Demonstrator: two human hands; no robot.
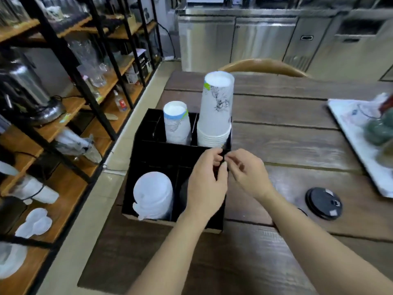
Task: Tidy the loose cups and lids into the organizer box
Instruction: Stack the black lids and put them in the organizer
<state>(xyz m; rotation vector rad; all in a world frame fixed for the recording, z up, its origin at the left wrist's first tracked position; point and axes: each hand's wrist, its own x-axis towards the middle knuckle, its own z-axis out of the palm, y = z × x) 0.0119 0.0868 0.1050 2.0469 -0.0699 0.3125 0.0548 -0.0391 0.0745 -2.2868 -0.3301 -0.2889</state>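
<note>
A black organizer box (148, 154) stands at the table's left edge. Two stacks of upside-down white paper cups fill its back compartments: a short stack (177, 124) and a tall stack (217, 109). White lids (153, 194) sit in the front-left compartment. My left hand (207, 186) and my right hand (248, 173) meet above the front-right compartment. Both pinch a thin black piece, seemingly a black lid (222, 159) held edge-on and mostly hidden by the fingers. Another black lid (323, 203) lies flat on the table to the right.
The wooden table (287, 128) carries a white tray (348, 124) with dark green items at its right edge. A chair back (263, 67) stands at the far side. Black-framed shelves (70, 86) with glassware, lids and a kettle line the left. Steel cabinets stand behind.
</note>
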